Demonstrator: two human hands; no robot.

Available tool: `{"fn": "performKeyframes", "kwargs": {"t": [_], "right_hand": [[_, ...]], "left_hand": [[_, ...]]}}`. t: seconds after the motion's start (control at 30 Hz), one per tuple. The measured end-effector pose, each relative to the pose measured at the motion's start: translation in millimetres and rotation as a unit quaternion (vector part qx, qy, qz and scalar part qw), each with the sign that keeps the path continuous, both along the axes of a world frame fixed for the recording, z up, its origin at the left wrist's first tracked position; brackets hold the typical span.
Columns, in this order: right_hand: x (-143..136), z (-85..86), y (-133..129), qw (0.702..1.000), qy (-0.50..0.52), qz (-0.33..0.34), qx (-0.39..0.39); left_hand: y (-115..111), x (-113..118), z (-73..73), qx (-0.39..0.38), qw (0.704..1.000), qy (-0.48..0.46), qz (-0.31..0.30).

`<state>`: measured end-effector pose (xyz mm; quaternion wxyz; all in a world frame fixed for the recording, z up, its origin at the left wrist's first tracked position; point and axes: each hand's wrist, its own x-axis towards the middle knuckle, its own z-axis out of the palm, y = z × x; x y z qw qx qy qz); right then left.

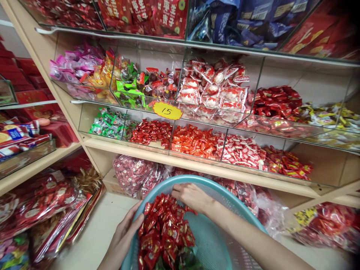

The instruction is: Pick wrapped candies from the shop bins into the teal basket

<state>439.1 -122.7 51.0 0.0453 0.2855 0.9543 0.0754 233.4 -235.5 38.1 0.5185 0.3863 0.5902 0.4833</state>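
Observation:
A round teal plastic mesh basket [165, 180] fills the lower middle of the view, tilted toward me. Red shiny wrapped candies [165, 228] are heaped on its left side, with some dark green wrappers [189, 258] at the bottom edge. My left hand [125, 230] holds the basket's left rim, thumb over the edge and fingers along the outside. Inside the basket, my right hand [188, 195] is at the far edge of the heap. Its fingers are curled closed, and their tips are hidden, so whatever they hold does not show.
Beyond the basket stands a wooden shelf [135, 150] with clear-fronted bins of wrapped candies. A yellow tag [167, 110] reads 15. Plastic bags of candy [135, 172] lie under the lowest shelf. Red packages [42, 202] are piled at the left above the pale floor [94, 221].

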Motion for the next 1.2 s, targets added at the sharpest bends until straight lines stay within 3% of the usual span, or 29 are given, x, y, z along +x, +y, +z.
{"fn": "performKeyframes", "kwargs": {"t": [0.3,0.43,0.53,0.63,0.7,0.77,0.9,1.2], "right_hand": [[-17.4,-8.6,2.2,1.000,0.019,0.011,0.004],[-8.3,12.2,11.3,0.998,0.065,-0.003,0.024],[11.1,44.5,29.2,0.988,0.101,-0.098,0.062],[31.0,71.2,54.7,0.943,0.122,-0.286,0.114],[39.4,78.2,71.5,0.905,0.114,-0.389,0.133],[42.7,77.1,84.9,0.880,0.099,-0.447,0.129],[40.4,67.1,96.4,0.862,0.089,-0.490,0.093],[42.5,64.6,89.3,0.867,0.096,-0.475,0.114]], "left_hand": [[5.5,-11.1,-21.3,-0.016,0.999,-0.035,-0.018],[5.6,-8.8,-22.2,-0.024,0.999,-0.037,-0.012],[5.3,-5.2,-18.6,-0.018,0.999,-0.027,0.011],[5.4,-3.1,-17.0,-0.020,0.999,-0.032,0.010],[5.4,-2.7,-17.1,-0.017,0.999,-0.031,0.011],[5.1,-2.4,-16.8,-0.014,0.999,-0.025,0.016],[4.7,-0.9,-13.8,-0.006,1.000,-0.006,0.026],[4.5,2.7,-10.8,0.002,0.999,-0.005,0.031]]}}
